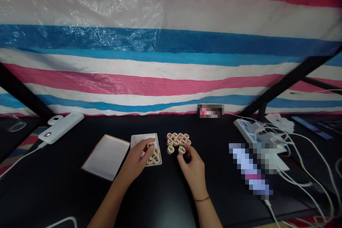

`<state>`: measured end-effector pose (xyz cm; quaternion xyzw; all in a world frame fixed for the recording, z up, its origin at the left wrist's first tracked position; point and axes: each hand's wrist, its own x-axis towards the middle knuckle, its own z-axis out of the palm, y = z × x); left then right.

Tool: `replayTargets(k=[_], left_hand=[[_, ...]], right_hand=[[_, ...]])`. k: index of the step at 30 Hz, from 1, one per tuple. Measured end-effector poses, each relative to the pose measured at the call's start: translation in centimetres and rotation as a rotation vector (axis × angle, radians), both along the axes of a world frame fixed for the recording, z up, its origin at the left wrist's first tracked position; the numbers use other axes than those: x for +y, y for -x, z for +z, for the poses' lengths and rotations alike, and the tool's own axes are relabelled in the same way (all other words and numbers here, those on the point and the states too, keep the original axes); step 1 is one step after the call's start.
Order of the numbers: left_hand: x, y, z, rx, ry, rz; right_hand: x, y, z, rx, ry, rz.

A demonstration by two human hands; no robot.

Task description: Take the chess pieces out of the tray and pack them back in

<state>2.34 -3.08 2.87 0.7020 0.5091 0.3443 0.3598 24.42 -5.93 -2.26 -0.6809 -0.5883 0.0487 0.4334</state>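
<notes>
Over the white box (135, 137) at the centre, my left hand (141, 155) pinches a round piece with a black character (151, 145). Several more black-marked pieces (156, 159) lie in the box's right part. To the right, rows of round pieces with red characters (181, 136) stand on the black table (157, 192). In front of them is a black-marked piece (170, 149). My right hand (192, 164) holds another black-marked piece (182, 150) between thumb and finger, at the right of that front row.
Left of the box lies an open lid (107, 156), and a white device (61, 128) with a cable is at the back left. On the right are a power strip (244, 130), tangled white cables (307, 142) and a blurred phone-like object (249, 171). A striped sheet (160, 89) hangs behind.
</notes>
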Motion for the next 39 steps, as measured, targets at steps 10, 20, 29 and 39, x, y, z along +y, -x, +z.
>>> replayTargets(k=[10, 20, 29, 39], left_hand=[[-0.3, -0.7, 0.1, 0.118, -0.007, -0.180], [-0.9, -2.0, -1.8, 0.276, -0.323, -0.272], [-1.4, -2.6, -1.6, 0.340, -0.421, -0.322], [0.3, -0.2, -1.1, 0.278, -0.383, -0.115]], right_hand=[[-0.1, 0.3, -0.2, -0.127, 0.057, 0.162], [-1.3, 3.4, 2.1, 0.093, -0.159, 0.500], [-1.4, 3.7, 1.9, 0.144, -0.185, 0.462], [-0.1, 0.6, -0.3, 0.346, -0.031, 0.003]])
